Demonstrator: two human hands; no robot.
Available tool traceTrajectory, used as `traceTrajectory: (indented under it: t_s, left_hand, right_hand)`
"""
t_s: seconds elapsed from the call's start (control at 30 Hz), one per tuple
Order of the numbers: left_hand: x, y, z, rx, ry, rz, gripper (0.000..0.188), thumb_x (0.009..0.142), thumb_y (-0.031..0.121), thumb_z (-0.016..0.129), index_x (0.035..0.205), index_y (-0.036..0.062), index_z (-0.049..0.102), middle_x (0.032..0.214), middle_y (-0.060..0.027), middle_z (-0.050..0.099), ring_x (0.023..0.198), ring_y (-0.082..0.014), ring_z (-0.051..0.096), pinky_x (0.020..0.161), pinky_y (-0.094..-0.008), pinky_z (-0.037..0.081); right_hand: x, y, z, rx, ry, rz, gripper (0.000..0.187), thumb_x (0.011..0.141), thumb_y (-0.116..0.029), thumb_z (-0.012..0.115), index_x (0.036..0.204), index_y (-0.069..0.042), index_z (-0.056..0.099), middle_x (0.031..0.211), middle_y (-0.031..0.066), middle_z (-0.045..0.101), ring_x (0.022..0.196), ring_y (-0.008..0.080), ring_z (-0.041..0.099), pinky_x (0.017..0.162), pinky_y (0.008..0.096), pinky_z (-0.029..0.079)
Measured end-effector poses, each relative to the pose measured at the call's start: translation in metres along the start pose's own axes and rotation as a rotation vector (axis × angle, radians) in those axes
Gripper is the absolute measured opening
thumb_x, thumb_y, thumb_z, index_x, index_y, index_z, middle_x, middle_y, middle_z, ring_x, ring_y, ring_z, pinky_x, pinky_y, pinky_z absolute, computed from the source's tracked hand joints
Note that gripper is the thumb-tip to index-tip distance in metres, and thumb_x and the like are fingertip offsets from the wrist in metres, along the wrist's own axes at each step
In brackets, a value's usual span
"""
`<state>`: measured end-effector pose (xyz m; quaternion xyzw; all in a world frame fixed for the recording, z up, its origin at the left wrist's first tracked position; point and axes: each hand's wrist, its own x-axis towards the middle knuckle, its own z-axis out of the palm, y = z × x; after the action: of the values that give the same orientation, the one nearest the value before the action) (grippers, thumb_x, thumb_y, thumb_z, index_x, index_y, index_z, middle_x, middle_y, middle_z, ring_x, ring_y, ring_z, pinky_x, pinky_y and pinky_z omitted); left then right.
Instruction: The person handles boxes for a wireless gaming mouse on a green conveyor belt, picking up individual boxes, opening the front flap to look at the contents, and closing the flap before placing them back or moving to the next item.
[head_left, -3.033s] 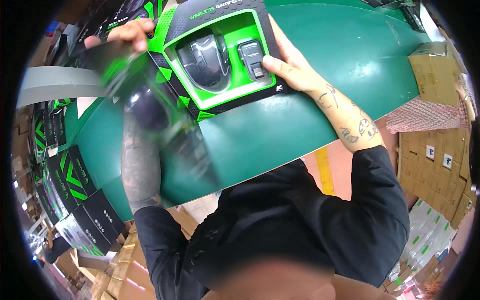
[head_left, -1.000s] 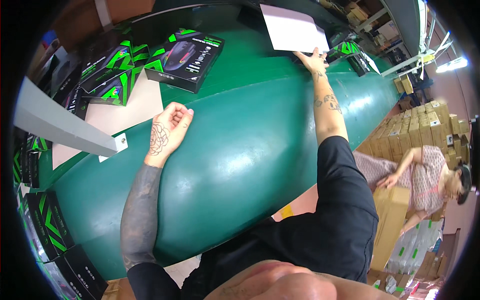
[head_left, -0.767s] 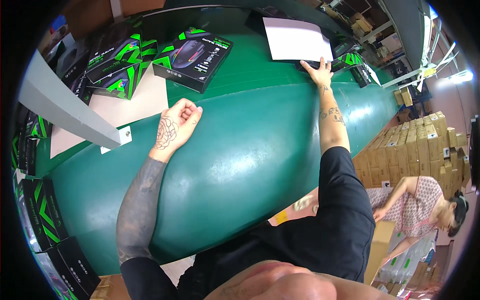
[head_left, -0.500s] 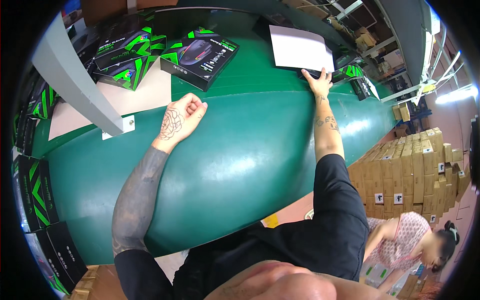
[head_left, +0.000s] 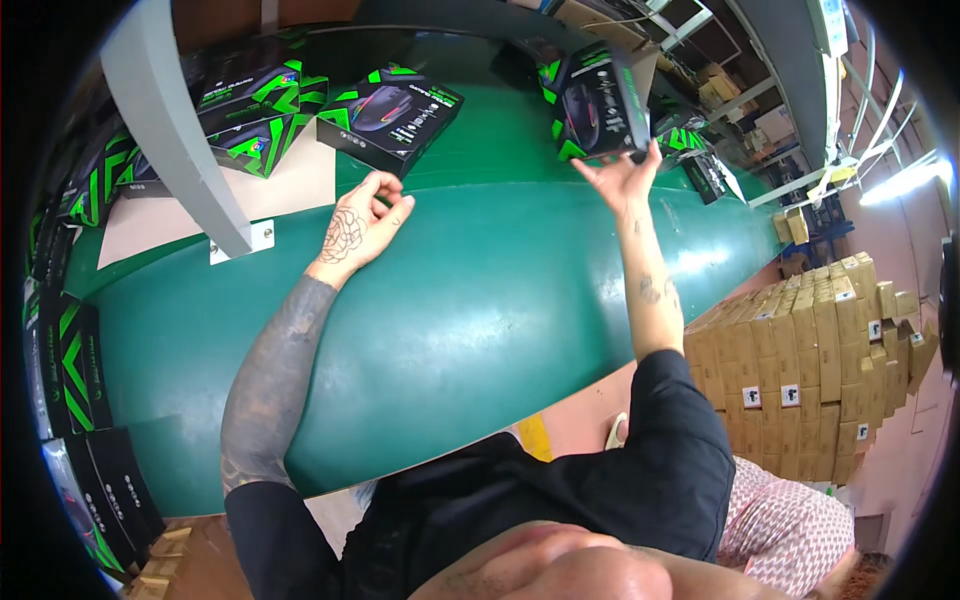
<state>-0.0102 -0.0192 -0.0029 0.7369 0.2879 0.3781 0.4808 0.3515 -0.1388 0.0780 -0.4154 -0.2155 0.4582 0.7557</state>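
My left hand (head_left: 362, 228) rests on the green table with fingers loosely bent, thumb apart and nothing in it. Just beyond its fingertips lies a black and green mouse box (head_left: 393, 118) with a computer mouse pictured on its lid. Out to the right, my right hand (head_left: 624, 183) is at the near edge of a second mouse box (head_left: 598, 104), which is tilted and slightly blurred. The thumb is spread to one side and the fingertips are partly hidden at the box's edge. A pale sheet (head_left: 643, 72) shows partly behind this box.
A grey metal post (head_left: 165, 120) rises from the table (head_left: 450, 300) at the left. More black and green boxes (head_left: 252, 140) are stacked behind it, others along the left edge. Brown cartons (head_left: 785, 370) stand at the right, with a person in patterned clothing (head_left: 790, 525) below them.
The pale sheet that faced me at my right hand is now mostly behind a mouse box, whose printed face has come into view. My left hand has opened slightly.
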Motion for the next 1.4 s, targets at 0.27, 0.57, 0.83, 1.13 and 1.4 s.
traceTrajectory:
  t_s: [0.27,0.57,0.83,1.13,1.4]
  left_hand:
    - [0.006,0.018,-0.006,-1.001,0.061,-0.167,0.076,0.083,0.031,0.063,0.141,0.0106,0.018,0.133,-0.0159,0.036,0.117,-0.0245,0.043,0.098,-0.0336,0.035]
    - [0.012,0.055,-0.038,0.080,0.365,0.388,0.068,0.074,0.012,0.067,0.132,0.0046,0.032,0.127,-0.0169,0.041,0.118,-0.0276,0.042,0.098,-0.0356,0.035]
    - [0.015,0.071,-0.053,0.308,0.396,0.646,0.038,0.092,0.035,0.044,0.098,0.0003,0.058,0.107,-0.0168,0.055,0.105,-0.0286,0.051,0.094,-0.0378,0.037]
    - [0.033,0.025,-0.107,-0.932,-0.550,0.617,0.077,0.089,0.058,-0.003,0.077,0.0099,0.056,0.070,-0.0030,0.054,0.097,-0.0232,0.044,0.098,-0.0370,0.024]
    - [0.015,0.078,-0.073,-1.118,-0.129,0.599,0.046,0.096,0.039,0.033,0.074,0.0037,0.053,0.091,-0.0150,0.055,0.087,-0.0258,0.052,0.084,-0.0371,0.040]
  right_hand:
    - [-0.110,0.089,0.085,0.034,-0.551,0.524,0.098,0.074,-0.072,0.042,0.142,-0.007,0.013,0.135,0.0262,0.033,0.120,0.0548,0.032,0.090,0.0544,0.044]
    - [-0.121,0.125,0.099,-0.588,-0.554,-0.044,0.095,0.076,0.001,0.066,0.144,-0.011,0.000,0.136,0.0118,0.035,0.108,0.0169,0.051,0.080,0.0274,0.050]
    - [-0.128,0.136,0.088,-0.463,-0.629,0.096,0.112,0.065,-0.003,0.079,0.144,-0.012,0.000,0.132,0.0150,0.039,0.103,0.0198,0.055,0.082,0.0289,0.050]
    - [-0.131,0.131,0.086,-0.628,-0.691,0.001,0.111,0.062,0.004,0.076,0.145,-0.013,0.003,0.123,0.0122,0.049,0.103,0.0173,0.054,0.086,0.0302,0.046]
    - [-0.132,0.132,0.086,-0.744,-0.738,-0.094,0.123,0.058,0.001,0.080,0.144,-0.012,-0.007,0.141,0.0168,0.031,0.122,0.0229,0.043,0.097,0.0364,0.037]
